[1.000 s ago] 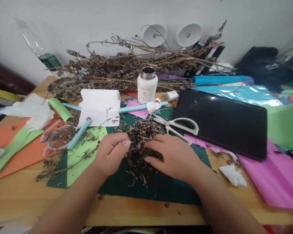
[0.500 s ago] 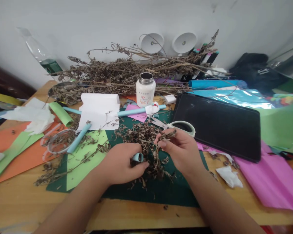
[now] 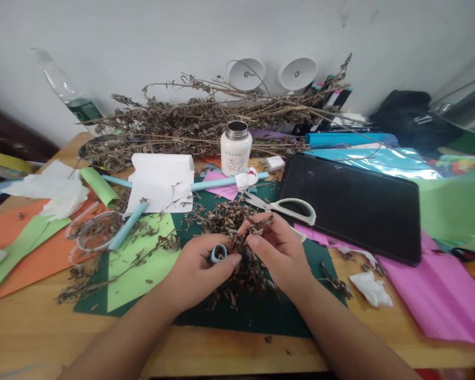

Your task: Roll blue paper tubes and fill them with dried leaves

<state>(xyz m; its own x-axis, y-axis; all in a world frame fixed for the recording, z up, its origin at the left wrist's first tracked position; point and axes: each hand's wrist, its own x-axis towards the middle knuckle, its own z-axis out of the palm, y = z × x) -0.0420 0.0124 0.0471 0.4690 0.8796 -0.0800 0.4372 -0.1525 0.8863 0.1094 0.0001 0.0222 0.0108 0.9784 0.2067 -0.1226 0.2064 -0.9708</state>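
My left hand [image 3: 201, 269] is closed around a light blue paper tube [image 3: 219, 254], its round end facing up toward me with some brown bits inside. Close beside it, my right hand [image 3: 279, 253] pinches a sprig of dried leaves [image 3: 257, 226] between thumb and fingers. The sprig's near end reaches the left fingertips. Below and behind both hands lies a heap of dried leaves [image 3: 225, 214] on a dark green mat [image 3: 237, 322]. Scissors [image 3: 293, 208] with pale handles rest just beyond the right hand.
A white open bottle [image 3: 236, 150] stands behind the heap, before a long pile of dried stalks [image 3: 190, 121]. A black tablet [image 3: 352, 206] lies to the right. On the left are a blue tube [image 3: 129, 226], a clear dish [image 3: 98, 232] and green paper [image 3: 130, 285].
My right hand has moved left and a little down with the dried sprig, closer to my left hand. The blue tube's opening has tilted up slightly.
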